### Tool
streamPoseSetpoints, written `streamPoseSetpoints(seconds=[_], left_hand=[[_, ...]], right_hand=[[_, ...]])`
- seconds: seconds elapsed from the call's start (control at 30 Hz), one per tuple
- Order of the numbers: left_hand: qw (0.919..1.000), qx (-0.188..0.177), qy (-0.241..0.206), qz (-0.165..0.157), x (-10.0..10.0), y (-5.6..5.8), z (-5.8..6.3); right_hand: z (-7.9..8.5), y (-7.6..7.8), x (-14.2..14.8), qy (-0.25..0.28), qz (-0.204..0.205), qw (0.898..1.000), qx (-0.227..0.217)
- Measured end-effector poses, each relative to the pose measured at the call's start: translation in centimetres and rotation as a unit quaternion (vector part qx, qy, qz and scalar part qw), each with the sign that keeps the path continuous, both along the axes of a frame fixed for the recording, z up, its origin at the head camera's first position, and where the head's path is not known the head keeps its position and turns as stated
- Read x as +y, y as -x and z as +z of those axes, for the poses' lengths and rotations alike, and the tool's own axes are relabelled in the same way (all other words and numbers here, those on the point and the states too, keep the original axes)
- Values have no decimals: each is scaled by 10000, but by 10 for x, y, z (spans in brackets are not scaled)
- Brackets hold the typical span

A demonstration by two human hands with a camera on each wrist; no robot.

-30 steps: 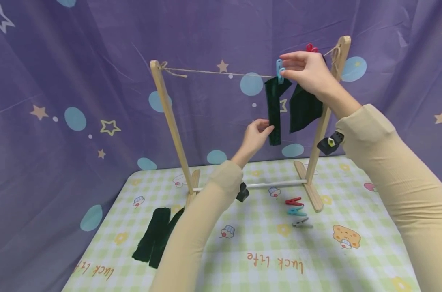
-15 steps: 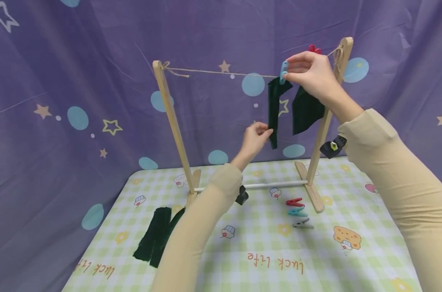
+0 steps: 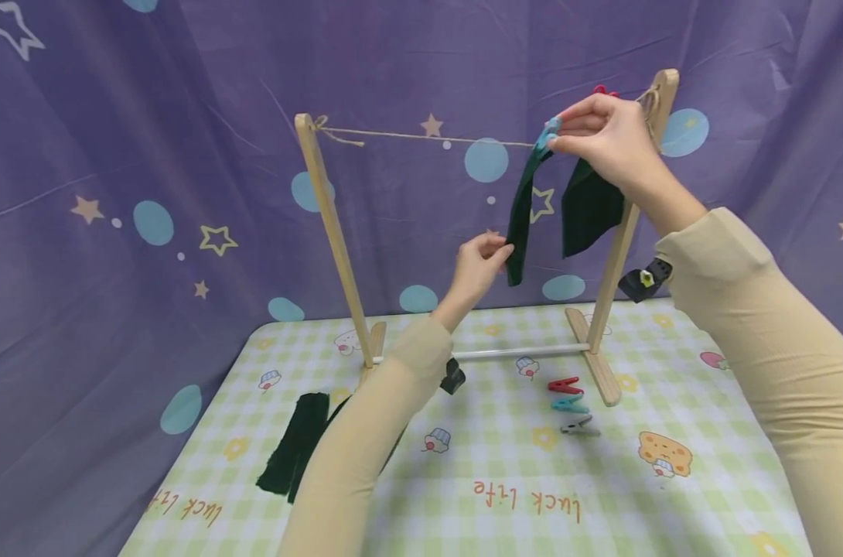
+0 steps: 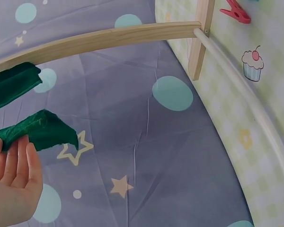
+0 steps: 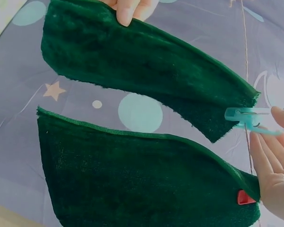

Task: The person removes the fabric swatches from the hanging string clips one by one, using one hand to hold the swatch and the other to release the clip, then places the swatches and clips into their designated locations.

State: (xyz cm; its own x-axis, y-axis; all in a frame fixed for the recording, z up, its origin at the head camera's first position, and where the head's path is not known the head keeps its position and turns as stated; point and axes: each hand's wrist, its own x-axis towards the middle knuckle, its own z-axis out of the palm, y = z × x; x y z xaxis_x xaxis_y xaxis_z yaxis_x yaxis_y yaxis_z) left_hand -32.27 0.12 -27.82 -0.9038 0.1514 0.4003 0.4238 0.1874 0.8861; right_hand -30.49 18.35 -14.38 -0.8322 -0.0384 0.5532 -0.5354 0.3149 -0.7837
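Observation:
High by the string (image 3: 421, 138), my right hand (image 3: 612, 143) pinches a light blue clothespin (image 3: 547, 138). Its tip grips the top edge of a dark green cloth piece (image 5: 132, 61), right at the string in the right wrist view. Lower down, my left hand (image 3: 479, 267) pinches the side edge of that cloth between thumb and fingers; the cloth's lower end hangs past the fingertips. Just to the right, a second green cloth (image 3: 592, 209) hangs from the string by a red clothespin (image 5: 245, 196), partly behind my right hand in the head view.
A wooden frame with left post (image 3: 334, 240) and right post (image 3: 612, 271) carries the string; a white rod (image 3: 519, 353) joins the feet. Red (image 3: 565, 385), blue (image 3: 570, 404) and grey (image 3: 580, 425) clothespins lie on the table. More green cloth (image 3: 298, 441) lies at left, partly under my left sleeve.
The blue clothespin has shifted slightly right and tilted. My left hand has drawn the cloth's lower part a little left, and the cloth now hangs slanted and looks narrower.

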Motion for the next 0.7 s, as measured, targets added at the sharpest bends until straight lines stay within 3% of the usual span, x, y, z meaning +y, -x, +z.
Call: streamPoseSetpoints(seconds=[0.17,0.47,0.7], left_hand=[[9997,211,4,156,-6,1,-3],[9984,370,-284,322,-14,-3,0],[9975,509,-108,478,-22,-5,2]], right_hand=[[0,1,1,-175,-280,9993,158],[-1,0,1,173,-344,9989,264],[1,-2,1,815,-1,9961,329]])
